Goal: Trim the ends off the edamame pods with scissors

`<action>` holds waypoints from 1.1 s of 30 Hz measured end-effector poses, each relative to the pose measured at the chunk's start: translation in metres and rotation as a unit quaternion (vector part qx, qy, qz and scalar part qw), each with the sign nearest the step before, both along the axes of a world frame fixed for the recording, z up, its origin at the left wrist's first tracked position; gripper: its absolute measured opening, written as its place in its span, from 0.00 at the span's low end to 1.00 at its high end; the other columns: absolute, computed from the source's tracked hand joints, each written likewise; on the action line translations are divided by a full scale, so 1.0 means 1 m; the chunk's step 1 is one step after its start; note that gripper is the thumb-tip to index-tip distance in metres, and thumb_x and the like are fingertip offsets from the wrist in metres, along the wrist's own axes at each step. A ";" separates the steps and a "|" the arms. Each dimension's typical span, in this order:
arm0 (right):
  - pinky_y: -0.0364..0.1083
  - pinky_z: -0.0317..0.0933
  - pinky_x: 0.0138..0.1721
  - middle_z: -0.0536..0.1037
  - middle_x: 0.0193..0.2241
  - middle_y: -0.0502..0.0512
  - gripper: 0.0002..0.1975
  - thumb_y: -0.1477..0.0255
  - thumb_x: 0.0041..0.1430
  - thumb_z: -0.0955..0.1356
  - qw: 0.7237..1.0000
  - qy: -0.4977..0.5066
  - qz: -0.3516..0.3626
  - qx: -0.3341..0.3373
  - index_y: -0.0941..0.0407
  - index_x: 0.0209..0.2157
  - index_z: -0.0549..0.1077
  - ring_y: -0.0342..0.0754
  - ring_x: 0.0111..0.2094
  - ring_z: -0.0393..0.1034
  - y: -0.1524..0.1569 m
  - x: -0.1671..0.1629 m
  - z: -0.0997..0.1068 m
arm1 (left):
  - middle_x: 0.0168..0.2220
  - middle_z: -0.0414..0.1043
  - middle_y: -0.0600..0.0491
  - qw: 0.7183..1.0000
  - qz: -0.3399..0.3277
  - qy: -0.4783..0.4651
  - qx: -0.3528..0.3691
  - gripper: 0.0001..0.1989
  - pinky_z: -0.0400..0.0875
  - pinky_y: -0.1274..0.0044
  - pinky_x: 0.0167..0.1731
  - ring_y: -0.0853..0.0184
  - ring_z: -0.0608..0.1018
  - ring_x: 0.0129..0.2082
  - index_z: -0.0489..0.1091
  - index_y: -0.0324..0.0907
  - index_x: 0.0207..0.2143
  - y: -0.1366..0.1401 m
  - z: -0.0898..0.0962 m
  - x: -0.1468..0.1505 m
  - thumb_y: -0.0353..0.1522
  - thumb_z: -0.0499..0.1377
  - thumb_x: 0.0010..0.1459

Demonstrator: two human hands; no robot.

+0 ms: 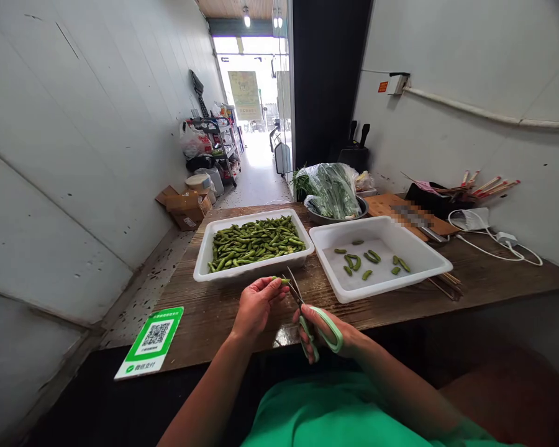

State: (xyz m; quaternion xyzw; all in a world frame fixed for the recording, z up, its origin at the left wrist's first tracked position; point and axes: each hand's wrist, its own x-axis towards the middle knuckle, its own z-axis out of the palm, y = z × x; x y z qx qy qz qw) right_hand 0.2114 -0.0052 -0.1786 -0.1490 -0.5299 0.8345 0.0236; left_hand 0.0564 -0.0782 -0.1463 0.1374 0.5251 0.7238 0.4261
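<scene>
Between the thumb and fingers of my left hand (256, 305) is a green edamame pod (282, 280), its tip sticking out to the right. My right hand (328, 332) grips scissors with pale green handles (331, 329). Their blades (294, 287) are spread apart, right at the end of the pod. Behind my left hand stands a white tray (200, 264) heaped with edamame pods (256, 243). A second white tray (340, 288), to the right, has several pods (354, 261) scattered over its bottom.
A metal bowl (314, 216) with bagged leafy greens (333, 189) sits behind the trays. Farther right are a wooden cutting board (384, 208), a knife partly blurred, skewers (494, 186) and a white cable (489, 251). A green QR-code sign (151, 341) lies at the table's (181, 332) left front edge.
</scene>
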 end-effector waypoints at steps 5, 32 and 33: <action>0.41 0.61 0.15 0.64 0.18 0.43 0.26 0.46 0.51 0.63 0.999 -0.022 -0.019 0.035 0.57 0.35 0.61 0.39 0.14 0.60 0.000 -0.001 0.004 | 0.25 0.75 0.52 0.999 0.024 0.033 -0.012 0.16 0.71 0.78 0.30 0.68 0.78 0.27 0.67 0.37 0.27 0.000 -0.001 0.005 0.33 0.70 0.38; 0.40 0.57 0.11 0.63 0.14 0.42 0.25 0.47 0.51 0.64 0.997 -0.033 -0.047 0.060 0.57 0.34 0.64 0.38 0.11 0.56 0.006 0.004 0.004 | 0.25 0.75 0.51 0.993 0.046 0.105 -0.016 0.15 0.72 0.74 0.32 0.66 0.78 0.27 0.69 0.37 0.25 0.004 -0.007 0.022 0.37 0.68 0.39; 0.40 0.57 0.11 0.62 0.13 0.42 0.25 0.47 0.51 0.64 0.997 -0.031 -0.052 0.038 0.57 0.34 0.64 0.38 0.11 0.56 0.006 0.003 0.003 | 0.25 0.75 0.51 0.988 0.056 0.144 -0.017 0.14 0.72 0.74 0.33 0.66 0.78 0.28 0.69 0.38 0.26 0.006 -0.005 0.024 0.37 0.67 0.41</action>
